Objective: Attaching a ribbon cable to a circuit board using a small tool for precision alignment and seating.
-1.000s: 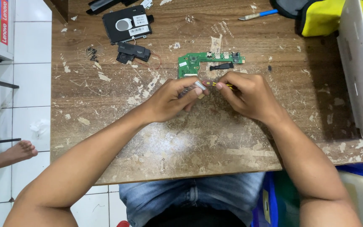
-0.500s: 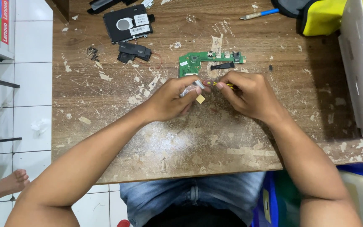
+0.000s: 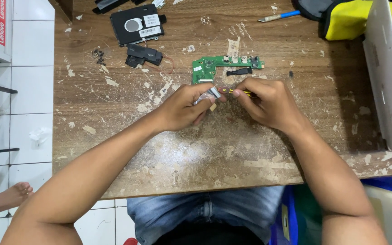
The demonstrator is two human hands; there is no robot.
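left hand (image 3: 184,108) curled at centre frame, fingertips pinched around a small flat silvery strip (image 3: 208,95), shiny like foil or ribbon cable. right hand (image 3: 268,102) just beside it, closed in a fist-like grip on a thin tool with a yellow shaft (image 3: 246,92), only a sliver showing past the fingers; tip pointed at the strip, meeting a small round dark part (image 3: 223,90) too small to make out. both resting low over a worn wooden tabletop (image 3: 182,154), grain scratched and flecked with pale scraps of paper and old glue.

just above the hands, a green l-shaped circuit board (image 3: 214,66) lying flat, with metal ports along its upper edge. upper left of the frame: a black rectangular hard drive (image 3: 138,23) with white labels, and below it a black plastic speaker module (image 3: 144,54) trailing a thin red wire. upper right: a blue-handled blade (image 3: 278,17), a yellow and black bag (image 3: 345,20), and a pale plastic casing (image 3: 386,86) along the right edge.
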